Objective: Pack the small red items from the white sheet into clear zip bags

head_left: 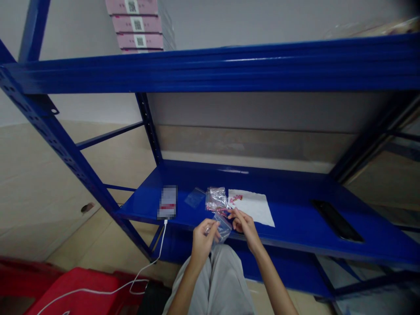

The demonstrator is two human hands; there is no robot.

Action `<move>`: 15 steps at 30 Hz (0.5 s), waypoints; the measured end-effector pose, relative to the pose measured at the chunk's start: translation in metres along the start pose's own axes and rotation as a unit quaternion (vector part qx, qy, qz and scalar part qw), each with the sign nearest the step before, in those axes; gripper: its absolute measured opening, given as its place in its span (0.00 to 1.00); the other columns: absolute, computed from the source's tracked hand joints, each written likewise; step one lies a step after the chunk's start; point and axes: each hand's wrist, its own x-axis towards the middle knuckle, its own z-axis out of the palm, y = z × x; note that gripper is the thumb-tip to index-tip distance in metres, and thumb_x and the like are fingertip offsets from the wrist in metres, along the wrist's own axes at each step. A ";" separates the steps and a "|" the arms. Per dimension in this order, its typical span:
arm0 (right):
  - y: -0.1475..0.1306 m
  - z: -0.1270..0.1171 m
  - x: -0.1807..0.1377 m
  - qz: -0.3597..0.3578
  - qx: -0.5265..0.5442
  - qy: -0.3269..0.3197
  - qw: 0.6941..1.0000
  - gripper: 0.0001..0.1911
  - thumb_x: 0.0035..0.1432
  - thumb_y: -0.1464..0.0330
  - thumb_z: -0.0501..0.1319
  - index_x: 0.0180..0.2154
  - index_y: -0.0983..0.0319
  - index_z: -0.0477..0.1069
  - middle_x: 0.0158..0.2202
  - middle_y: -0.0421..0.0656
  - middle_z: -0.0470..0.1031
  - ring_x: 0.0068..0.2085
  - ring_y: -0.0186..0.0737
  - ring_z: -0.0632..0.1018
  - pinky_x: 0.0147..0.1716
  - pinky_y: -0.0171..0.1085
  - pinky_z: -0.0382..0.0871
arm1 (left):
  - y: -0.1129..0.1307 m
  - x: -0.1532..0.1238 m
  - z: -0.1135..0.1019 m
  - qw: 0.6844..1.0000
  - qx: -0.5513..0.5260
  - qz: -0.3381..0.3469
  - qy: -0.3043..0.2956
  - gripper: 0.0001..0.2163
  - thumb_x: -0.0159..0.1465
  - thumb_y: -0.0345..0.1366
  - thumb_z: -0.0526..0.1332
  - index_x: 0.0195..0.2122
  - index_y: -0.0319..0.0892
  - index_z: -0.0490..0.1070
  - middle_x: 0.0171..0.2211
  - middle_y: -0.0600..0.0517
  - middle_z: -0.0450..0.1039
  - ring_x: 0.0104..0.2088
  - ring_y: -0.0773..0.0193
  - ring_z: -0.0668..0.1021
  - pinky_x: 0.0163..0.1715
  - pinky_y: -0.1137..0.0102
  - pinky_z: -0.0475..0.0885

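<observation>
My left hand point(204, 238) is closed on a small clear zip bag point(223, 230), held over my lap at the shelf's front edge. My right hand point(243, 224) is just right of the bag, its thumb and fingers pinched at the end of a small pink beaded piece point(222, 211). Blur and small size hide the exact grip. Behind the hands lies a pile of clear packets point(215, 197) with pink pieces in them. More small pink beaded pieces point(236, 199) rest on a white sheet point(257, 207). A flat clear bag point(194, 197) lies to the left.
A phone point(168, 202) with a white cable point(161, 245) lies on the left of the blue shelf point(288, 183). A black phone-like slab point(337, 220) lies at right. The upper beam point(210, 70) spans overhead, with pink boxes point(138, 24) above. A red stool point(78, 291) stands lower left.
</observation>
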 end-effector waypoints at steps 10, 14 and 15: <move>-0.006 -0.017 -0.049 0.028 0.007 -0.126 0.992 0.23 0.47 0.60 0.65 0.45 0.63 0.70 0.26 0.42 0.75 0.25 0.33 0.72 0.24 0.31 0.61 | -0.011 -0.019 -0.002 0.990 0.048 -0.046 -0.127 0.12 0.55 0.41 0.60 0.29 0.36 0.73 0.17 0.52 0.71 0.16 0.70 0.70 0.19 0.76 0.64; -0.008 -0.022 -0.064 0.065 0.049 -0.182 0.980 0.30 0.46 0.63 0.66 0.51 0.62 0.63 0.30 0.43 0.77 0.30 0.36 0.75 0.31 0.34 0.63 | -0.011 -0.027 -0.007 0.988 0.047 -0.052 -0.139 0.11 0.55 0.41 0.60 0.31 0.36 0.72 0.16 0.54 0.70 0.15 0.70 0.69 0.18 0.75 0.64; -0.009 -0.021 -0.067 0.071 0.054 -0.183 0.979 0.31 0.45 0.64 0.67 0.51 0.63 0.63 0.29 0.43 0.77 0.31 0.37 0.75 0.33 0.35 0.64 | -0.011 -0.029 -0.009 0.988 0.052 -0.050 -0.136 0.11 0.54 0.40 0.61 0.31 0.36 0.72 0.16 0.54 0.70 0.16 0.70 0.69 0.18 0.76 0.64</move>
